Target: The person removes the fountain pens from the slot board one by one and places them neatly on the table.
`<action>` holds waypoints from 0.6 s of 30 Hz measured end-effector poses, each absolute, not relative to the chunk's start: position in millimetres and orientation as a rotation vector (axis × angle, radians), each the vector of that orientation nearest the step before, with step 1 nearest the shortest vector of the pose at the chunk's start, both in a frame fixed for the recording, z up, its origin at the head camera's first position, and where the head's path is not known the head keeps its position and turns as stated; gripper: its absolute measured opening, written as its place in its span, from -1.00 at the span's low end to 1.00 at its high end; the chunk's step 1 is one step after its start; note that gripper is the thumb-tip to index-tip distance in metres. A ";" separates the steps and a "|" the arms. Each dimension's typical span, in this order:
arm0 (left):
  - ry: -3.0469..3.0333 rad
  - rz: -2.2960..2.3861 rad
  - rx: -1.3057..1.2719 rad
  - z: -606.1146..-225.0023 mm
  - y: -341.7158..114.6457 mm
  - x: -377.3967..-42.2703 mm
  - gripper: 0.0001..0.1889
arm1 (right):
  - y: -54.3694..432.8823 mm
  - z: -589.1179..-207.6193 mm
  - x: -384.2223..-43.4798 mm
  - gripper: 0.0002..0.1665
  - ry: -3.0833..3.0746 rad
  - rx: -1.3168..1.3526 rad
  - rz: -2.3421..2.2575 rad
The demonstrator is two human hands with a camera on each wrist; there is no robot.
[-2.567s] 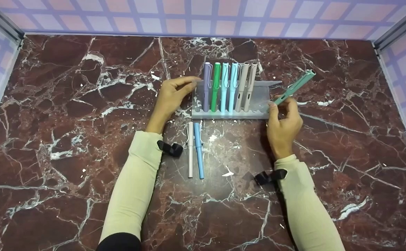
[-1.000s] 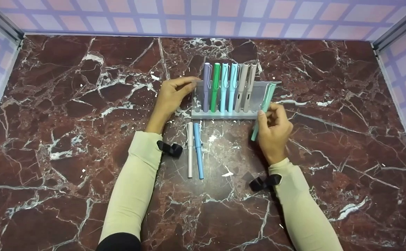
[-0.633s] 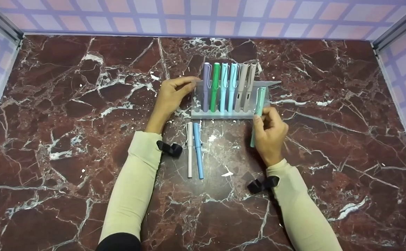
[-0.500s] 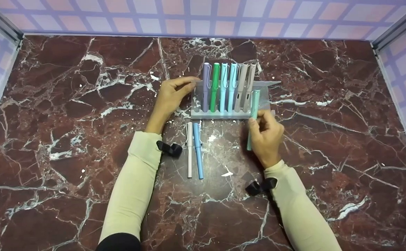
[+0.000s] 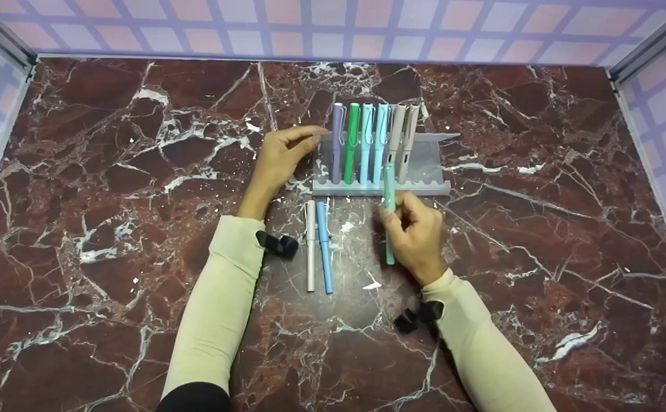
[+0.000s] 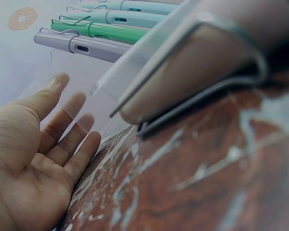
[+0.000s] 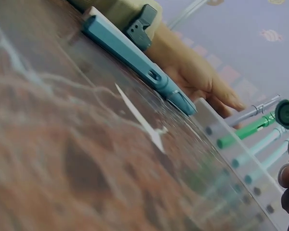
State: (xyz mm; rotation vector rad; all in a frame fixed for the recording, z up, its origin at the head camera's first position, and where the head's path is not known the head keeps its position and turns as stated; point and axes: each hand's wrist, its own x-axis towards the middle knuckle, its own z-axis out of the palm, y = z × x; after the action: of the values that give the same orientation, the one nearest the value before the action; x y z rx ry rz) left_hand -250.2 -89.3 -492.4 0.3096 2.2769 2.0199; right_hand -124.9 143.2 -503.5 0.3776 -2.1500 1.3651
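Note:
A clear pen stand [image 5: 427, 163] holds several capped pens in a row: a purple pen [image 5: 337, 143], a green pen [image 5: 352, 143], light blue pens and taupe pens. At its left end, my left hand [image 5: 281, 154] pinches the clear back panel; in the left wrist view some fingers [image 6: 67, 137] show through the plastic. My right hand [image 5: 419, 234] pinches a mint-green pen [image 5: 389, 189] between thumb and fingers, in front of the stand. Only the round end of that pen [image 7: 287, 114] shows in the right wrist view.
A pale grey pen [image 5: 310, 246] and a blue pen [image 5: 325, 246] lie side by side on the marbled tabletop [image 5: 110, 229], in front of the stand's left half. Checked panels [image 5: 333, 28] wall the back and sides.
The mint-green pen, earlier slanted up and right beyond the stand's right end, has swung near-vertical and travelled left and toward the front with my right hand. My left hand stays put.

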 end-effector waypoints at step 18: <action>2.301 2.051 0.374 -482.4 -87.7 -242.9 -0.77 | 116.0 -504.4 -106.8 -0.75 -2.406 0.458 1.313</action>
State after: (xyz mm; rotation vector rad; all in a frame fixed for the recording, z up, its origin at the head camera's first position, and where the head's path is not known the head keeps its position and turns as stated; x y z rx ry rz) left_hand -242.9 -87.7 -482.4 0.3737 2.3014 2.0515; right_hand -106.8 116.0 -504.4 0.4582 -2.4057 1.3128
